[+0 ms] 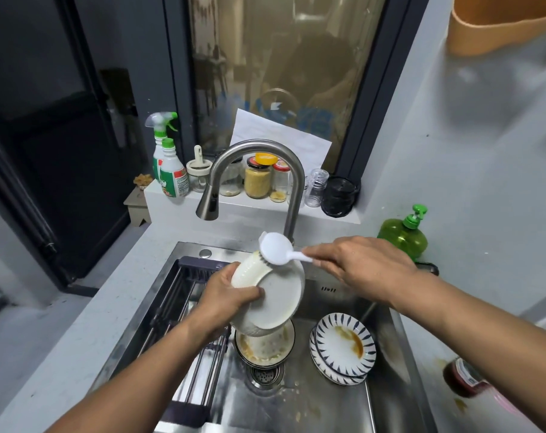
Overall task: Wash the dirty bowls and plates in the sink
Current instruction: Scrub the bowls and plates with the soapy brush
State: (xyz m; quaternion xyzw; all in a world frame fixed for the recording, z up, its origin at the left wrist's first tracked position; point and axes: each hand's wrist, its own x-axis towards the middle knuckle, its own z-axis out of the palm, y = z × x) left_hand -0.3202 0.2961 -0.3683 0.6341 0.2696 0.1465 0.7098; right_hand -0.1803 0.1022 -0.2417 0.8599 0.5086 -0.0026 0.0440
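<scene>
The left hand [224,300] holds a white bowl [270,296] above the sink [324,410], its grip clamped on the rim, thumb lying across the bowl's flat underside. The bowl is tilted on edge, with a second white piece [251,271] stacked against its upper left side; whether this is a cup or another bowl cannot be told. The right hand [359,262] has its grip closed around the handle of a white brush [276,248], whose bristles touch the top edge of the held dishes. In the sink, directly below the bowl, a soiled bowl [263,350] sits just above the drain [265,375]. To its right, a stack of blue-patterned plates [343,350] leans tilted, the top plate carrying a brown stain. A dark rack [184,307] spans the sink's left side. The faucet [256,179] arches behind the hands. A green soap bottle [404,235] stands on the counter [78,332] to the right of the sink.
</scene>
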